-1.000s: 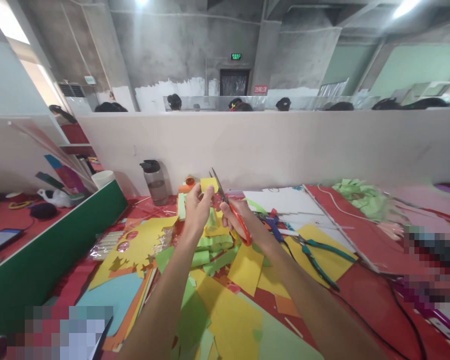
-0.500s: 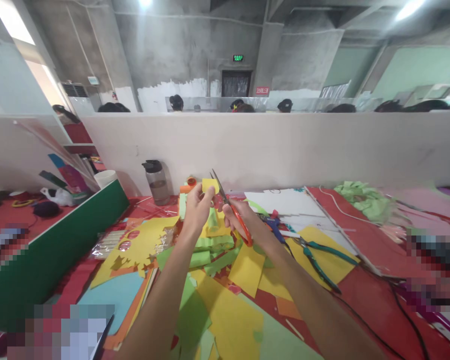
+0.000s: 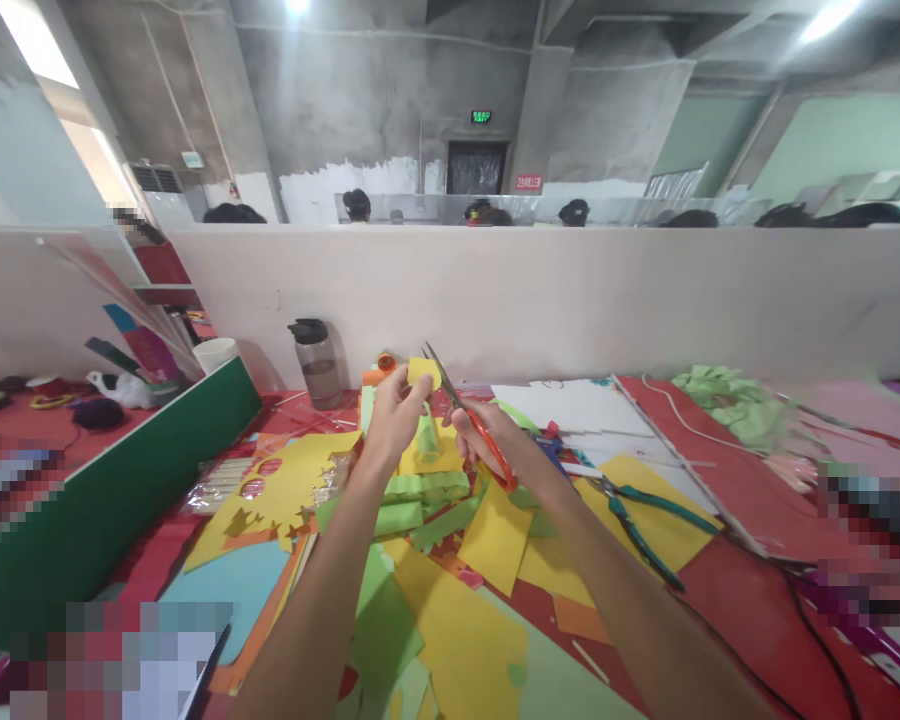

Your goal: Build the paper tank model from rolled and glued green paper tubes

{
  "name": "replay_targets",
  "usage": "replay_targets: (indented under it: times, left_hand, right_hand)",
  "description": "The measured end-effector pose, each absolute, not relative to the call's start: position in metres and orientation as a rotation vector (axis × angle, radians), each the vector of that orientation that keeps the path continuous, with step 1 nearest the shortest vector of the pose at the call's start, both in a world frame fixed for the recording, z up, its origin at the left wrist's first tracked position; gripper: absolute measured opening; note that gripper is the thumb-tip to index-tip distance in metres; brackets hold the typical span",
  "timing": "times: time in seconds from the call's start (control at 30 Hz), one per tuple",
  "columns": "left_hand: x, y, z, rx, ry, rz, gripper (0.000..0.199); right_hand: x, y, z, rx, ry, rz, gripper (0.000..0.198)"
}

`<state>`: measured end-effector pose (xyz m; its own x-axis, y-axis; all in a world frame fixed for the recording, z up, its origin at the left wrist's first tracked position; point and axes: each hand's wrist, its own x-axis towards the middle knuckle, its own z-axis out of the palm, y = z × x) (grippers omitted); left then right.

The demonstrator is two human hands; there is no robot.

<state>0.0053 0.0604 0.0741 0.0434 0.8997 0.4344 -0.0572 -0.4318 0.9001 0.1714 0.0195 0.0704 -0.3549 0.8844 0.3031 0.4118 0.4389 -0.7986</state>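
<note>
A: Middle of the frame first, what's the count?
B: One left hand (image 3: 397, 405) and one right hand (image 3: 493, 437), so two
A: And between and beside them?
B: One small yellow piece (image 3: 421, 371), one pair of scissors (image 3: 448, 383)
A: Right of centre?
B: One pair of pliers (image 3: 625, 517)
A: Left side?
B: One bottle (image 3: 319, 370), one white cup (image 3: 216, 354), one green divider (image 3: 120, 490)
A: That perforated yellow sheet (image 3: 300, 465) at left of centre?
B: Two round holes (image 3: 270, 467); loose sheets overlap, so I can't total those
A: Top of the frame?
B: Two ceiling lights (image 3: 831, 20), one door (image 3: 477, 170), one exit sign (image 3: 481, 117), one red sign (image 3: 528, 183)
</note>
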Motion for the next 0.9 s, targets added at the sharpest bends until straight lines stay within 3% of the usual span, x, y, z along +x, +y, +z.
replay_targets:
  times: [0.9]
  left_hand:
    - [-0.015, 0.050, 0.092, 1.746, 0.936, 1.238, 0.027]
  right_hand:
    - [0.181, 0.028, 0.066, -1.134, -1.989, 0.864, 0.045]
